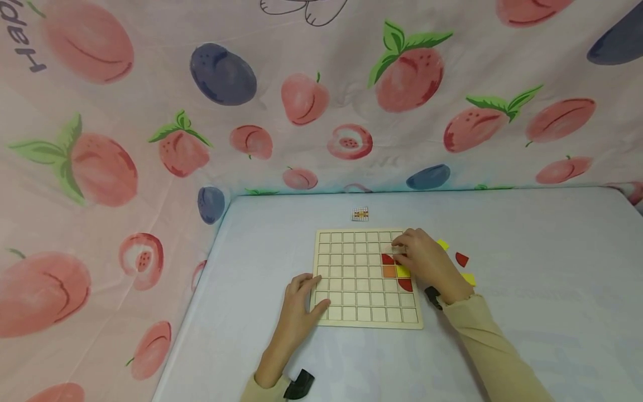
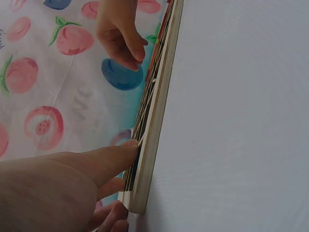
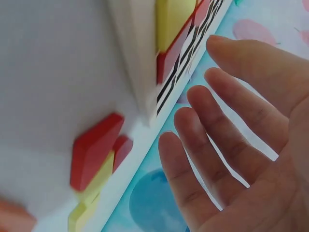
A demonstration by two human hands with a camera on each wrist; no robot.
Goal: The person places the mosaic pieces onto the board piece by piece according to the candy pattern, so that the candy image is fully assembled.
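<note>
Resting on wooden grid board [image 1: 351, 301], left hand [image 1: 296, 308] spreads wide; right hand [image 1: 428, 261], fingers extended and apart, hovers near yellow tile [image 1: 403, 272].

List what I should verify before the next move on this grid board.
1. Grid board lying flat on the table: ok.
2. Left grip touching the board's left edge: ok.
3. Right grip empty: ok, nothing held.
4. Loose red piece right of the board: ok.
5. Board's right edge fully visible from the head camera: not ok, the right grip covers part.
6. Small printed card's pattern readable: cannot tell, too small.
</note>
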